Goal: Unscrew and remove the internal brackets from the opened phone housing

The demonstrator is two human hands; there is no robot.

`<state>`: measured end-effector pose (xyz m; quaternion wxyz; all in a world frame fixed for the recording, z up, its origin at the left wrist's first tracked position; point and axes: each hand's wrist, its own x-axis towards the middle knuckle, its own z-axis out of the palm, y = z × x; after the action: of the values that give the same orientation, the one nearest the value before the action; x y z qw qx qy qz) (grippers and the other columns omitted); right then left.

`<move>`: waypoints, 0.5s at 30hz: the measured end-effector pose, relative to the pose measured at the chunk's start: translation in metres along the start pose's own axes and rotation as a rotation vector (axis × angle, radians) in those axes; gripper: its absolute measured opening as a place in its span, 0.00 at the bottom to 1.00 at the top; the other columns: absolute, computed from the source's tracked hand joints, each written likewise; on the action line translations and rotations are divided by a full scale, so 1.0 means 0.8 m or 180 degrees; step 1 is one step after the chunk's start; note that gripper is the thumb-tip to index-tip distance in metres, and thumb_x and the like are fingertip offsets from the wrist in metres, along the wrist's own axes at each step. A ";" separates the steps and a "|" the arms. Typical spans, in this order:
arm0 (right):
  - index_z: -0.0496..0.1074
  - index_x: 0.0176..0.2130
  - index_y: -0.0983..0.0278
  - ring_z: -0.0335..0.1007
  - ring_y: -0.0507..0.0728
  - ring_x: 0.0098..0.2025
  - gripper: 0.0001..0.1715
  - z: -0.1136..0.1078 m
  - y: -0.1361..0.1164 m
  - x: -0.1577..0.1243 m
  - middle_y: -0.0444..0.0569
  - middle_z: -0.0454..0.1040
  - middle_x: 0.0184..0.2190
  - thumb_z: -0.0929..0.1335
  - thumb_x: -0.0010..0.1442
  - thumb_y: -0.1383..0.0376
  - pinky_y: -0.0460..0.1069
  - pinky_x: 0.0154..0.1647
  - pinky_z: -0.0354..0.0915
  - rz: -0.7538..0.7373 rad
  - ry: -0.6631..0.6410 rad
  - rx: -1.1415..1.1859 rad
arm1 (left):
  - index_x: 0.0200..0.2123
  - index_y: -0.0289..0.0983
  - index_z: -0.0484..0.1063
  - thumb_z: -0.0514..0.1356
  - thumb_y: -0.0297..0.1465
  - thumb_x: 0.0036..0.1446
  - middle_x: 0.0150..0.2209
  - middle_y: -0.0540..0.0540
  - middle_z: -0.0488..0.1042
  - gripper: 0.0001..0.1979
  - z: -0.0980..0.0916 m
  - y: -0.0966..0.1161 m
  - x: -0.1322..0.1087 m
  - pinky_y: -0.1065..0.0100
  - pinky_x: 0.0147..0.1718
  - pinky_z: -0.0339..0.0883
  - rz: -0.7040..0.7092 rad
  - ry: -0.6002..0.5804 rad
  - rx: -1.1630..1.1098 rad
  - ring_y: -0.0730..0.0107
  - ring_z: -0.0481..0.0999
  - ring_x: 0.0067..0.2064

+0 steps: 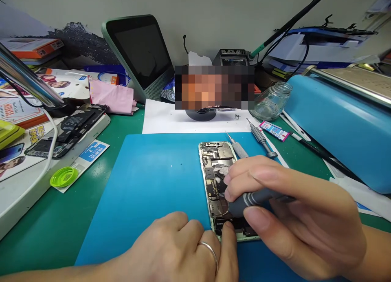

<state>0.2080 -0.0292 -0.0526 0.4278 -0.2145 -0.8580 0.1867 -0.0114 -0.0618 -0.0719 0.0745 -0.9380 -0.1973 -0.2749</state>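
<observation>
An opened phone (216, 168) with its circuit boards bare lies on a blue mat (152, 184). My right hand (293, 217) is closed round a dark grey screwdriver (256, 198), its tip down inside the phone's middle. My left hand (180, 249), a ring on one finger, rests on the mat with curled fingers and one fingertip pressing the phone's lower edge. Two more screwdrivers (261, 137) lie just beyond the phone on the right.
A second opened phone (69, 131) lies on a white block at the left, with a green cap (63, 177) near it. A tilted tablet (139, 53), a glass jar (271, 100) and a blue machine (342, 127) stand behind and right.
</observation>
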 end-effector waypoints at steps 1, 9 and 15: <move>0.62 0.71 0.58 0.82 0.57 0.40 0.44 -0.001 0.000 0.000 0.53 0.84 0.53 0.68 0.60 0.78 0.58 0.52 0.81 0.0008 0.0014 -0.0013 | 0.34 0.35 0.75 0.57 0.33 0.75 0.21 0.54 0.69 0.15 0.000 0.000 0.000 0.64 0.13 0.53 0.0006 0.0004 0.0005 0.72 0.65 0.18; 0.61 0.73 0.57 0.81 0.57 0.43 0.47 -0.002 -0.005 -0.001 0.53 0.82 0.52 0.69 0.60 0.79 0.56 0.54 0.80 0.0115 0.0124 0.0211 | 0.36 0.35 0.75 0.58 0.29 0.73 0.22 0.55 0.69 0.11 -0.003 -0.002 0.001 0.65 0.14 0.53 0.0094 -0.0049 -0.0079 0.73 0.66 0.19; 0.68 0.66 0.50 0.80 0.56 0.42 0.45 0.000 -0.003 0.005 0.46 0.81 0.45 0.69 0.56 0.82 0.54 0.50 0.81 -0.0065 0.0256 0.0185 | 0.37 0.34 0.76 0.43 0.21 0.75 0.21 0.54 0.67 0.22 0.004 -0.001 0.000 0.64 0.14 0.51 0.0033 0.0156 -0.0292 0.71 0.64 0.18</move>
<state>0.2051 -0.0293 -0.0484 0.4699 -0.2005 -0.8364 0.1985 -0.0100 -0.0599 -0.0744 0.0377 -0.9344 -0.1778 -0.3062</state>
